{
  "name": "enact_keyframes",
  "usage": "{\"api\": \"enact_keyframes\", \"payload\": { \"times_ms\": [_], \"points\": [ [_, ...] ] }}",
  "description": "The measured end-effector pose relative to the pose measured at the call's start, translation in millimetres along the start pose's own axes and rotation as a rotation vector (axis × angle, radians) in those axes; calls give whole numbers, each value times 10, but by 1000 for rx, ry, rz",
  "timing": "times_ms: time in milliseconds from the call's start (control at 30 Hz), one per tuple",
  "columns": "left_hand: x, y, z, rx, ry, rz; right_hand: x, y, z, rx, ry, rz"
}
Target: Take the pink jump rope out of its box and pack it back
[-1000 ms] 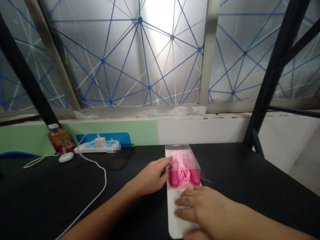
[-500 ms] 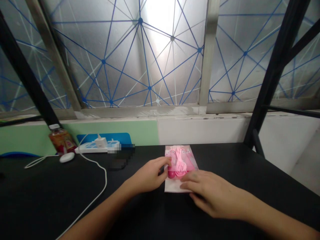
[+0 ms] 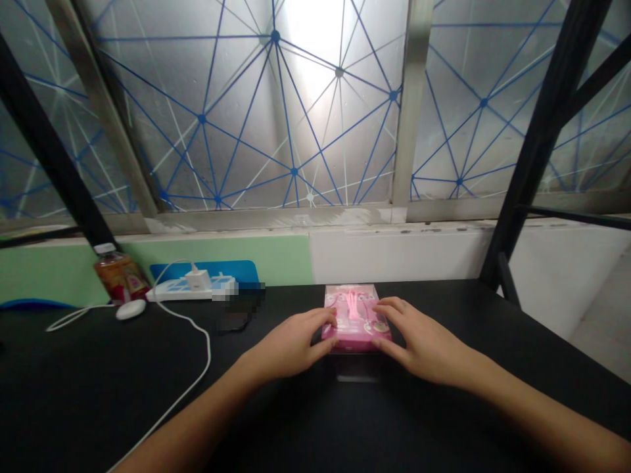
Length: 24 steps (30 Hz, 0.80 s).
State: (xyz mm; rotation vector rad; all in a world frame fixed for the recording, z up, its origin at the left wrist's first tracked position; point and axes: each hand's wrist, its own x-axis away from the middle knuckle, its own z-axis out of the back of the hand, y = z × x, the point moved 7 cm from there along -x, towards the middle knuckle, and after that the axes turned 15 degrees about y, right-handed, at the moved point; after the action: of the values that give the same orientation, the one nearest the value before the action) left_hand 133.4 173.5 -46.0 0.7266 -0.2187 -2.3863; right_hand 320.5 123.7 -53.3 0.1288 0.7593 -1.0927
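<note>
A pink box (image 3: 355,341) with a see-through top lies flat on the black table, in front of me. Inside it a bundle of pale pink cord shows; what the cord belongs to is not clear. My left hand (image 3: 298,341) holds the box's left side, its fingers on the top edge and its thumb at the near corner. On the opposite side my right hand (image 3: 424,338) grips the right edge in the same way, thumb at the near right corner. A faint pale reflection shows on the tabletop just in front of the box.
On the black table (image 3: 276,420), at the back left, stand a bottle (image 3: 119,276), a white power strip (image 3: 172,289) with a charger (image 3: 198,280) and a white mouse (image 3: 131,309). A white cable (image 3: 208,355) runs toward me. Dark metal posts (image 3: 522,177) rise before the window.
My right hand has moved up from the near edge to the box's right side. The pale flap and loose coiled cord at the near end no longer show; the pink front is visible.
</note>
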Motion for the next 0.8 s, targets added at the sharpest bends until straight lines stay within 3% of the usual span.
{"api": "enact_keyframes", "payload": {
  "times_ms": [300, 500, 633, 800],
  "points": [
    [-16, 106, 77, -5, 27, -2, 56, 120, -46, 8, -89, -56],
    [37, -11, 68, 60, -87, 134, 65, 112, -76, -269, -215, -198],
    [54, -63, 52, 106, -122, 144, 42, 56, -74, -370, -275, -154],
    [19, -35, 54, -8, -42, 96, 29, 46, -14, -84, -142, -43]
  ]
}}
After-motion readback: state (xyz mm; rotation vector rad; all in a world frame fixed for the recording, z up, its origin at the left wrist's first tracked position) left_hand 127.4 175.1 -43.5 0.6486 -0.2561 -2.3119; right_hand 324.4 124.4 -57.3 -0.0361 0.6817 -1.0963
